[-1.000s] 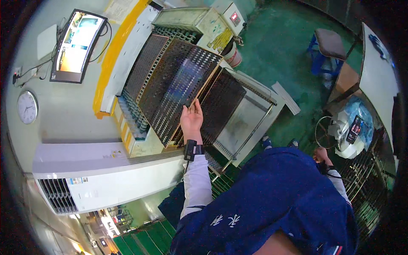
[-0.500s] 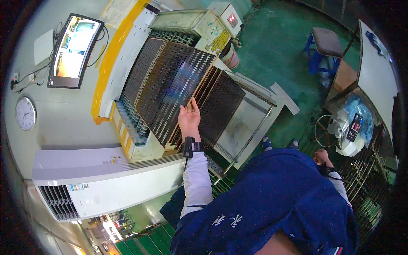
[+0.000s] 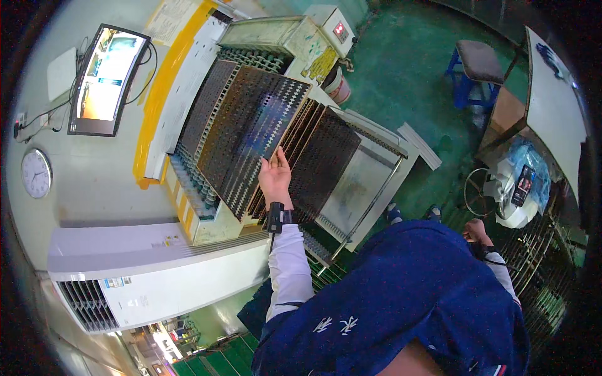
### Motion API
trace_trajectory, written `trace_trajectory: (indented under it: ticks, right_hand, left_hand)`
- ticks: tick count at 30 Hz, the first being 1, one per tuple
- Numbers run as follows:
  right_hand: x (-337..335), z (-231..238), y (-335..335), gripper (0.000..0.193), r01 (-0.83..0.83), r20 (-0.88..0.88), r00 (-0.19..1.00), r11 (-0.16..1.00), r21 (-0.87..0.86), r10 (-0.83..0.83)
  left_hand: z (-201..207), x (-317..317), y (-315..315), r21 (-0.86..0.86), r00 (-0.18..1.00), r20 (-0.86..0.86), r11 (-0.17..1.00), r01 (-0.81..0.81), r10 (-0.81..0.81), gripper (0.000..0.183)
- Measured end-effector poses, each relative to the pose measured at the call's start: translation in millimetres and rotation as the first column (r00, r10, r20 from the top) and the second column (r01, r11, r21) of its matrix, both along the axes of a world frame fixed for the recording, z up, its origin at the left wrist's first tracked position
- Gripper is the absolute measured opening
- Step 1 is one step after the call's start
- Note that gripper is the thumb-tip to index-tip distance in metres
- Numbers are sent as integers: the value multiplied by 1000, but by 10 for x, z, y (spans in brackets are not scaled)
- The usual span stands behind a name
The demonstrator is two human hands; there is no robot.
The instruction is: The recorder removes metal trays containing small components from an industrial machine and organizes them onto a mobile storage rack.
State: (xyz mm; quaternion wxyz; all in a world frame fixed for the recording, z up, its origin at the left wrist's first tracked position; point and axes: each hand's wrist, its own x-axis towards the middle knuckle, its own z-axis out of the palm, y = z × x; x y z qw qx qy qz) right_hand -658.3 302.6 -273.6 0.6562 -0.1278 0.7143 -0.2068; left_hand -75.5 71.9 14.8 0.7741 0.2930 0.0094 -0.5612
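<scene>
A dark perforated panel (image 3: 257,125), with rows of small holes, lies on the roller conveyor of a machine (image 3: 269,31). My left hand (image 3: 274,178) is at its near right edge, the thumb toward the face and the fingers curled round the rim. Behind that edge, several similar panels (image 3: 326,163) lean in a row on a pale metal cart (image 3: 360,182). Off to the right, beside my body, my right hand (image 3: 478,232) hangs with its fingers curled in; nothing shows in it.
A white air conditioner (image 3: 169,282) stands left of the machine, below a wall clock (image 3: 36,173) and a screen (image 3: 108,78). On the right are a blue stool (image 3: 473,75), a white table (image 3: 555,100) and a handwheel (image 3: 478,191). A bucket (image 3: 337,88) stands by the machine.
The panel has slid slightly left, farther onto the rollers and away from the stacked panels. My left hand has moved along with it; the right hand stays about where it was.
</scene>
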Motion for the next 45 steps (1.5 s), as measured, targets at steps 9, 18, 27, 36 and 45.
trace_trajectory:
  ticks: [9,18,27,36,45]
  right_hand:
    - [-294,-675,182,6,14,145,989,995,-97,1]
    - [-30,-256,68,7,11,41,999,999,33,-13]
    - [90,-4,60,7,-48,-33,998,998,-44,46]
    - [153,101,10,7,64,104,993,997,-42,-59]
    - [88,-83,11,7,-36,17,999,997,-75,38]
  left_hand:
    - [125,-90,-120,-16,1000,-5,999,29,-29,35]
    - [-73,226,-156,-5,999,-21,999,32,-32,35]
    - [-42,245,-199,-18,998,-12,998,54,-54,37]
    - [-131,255,-154,-49,990,45,990,136,-134,43]
    - [-258,219,-142,203,903,327,954,220,-278,27]
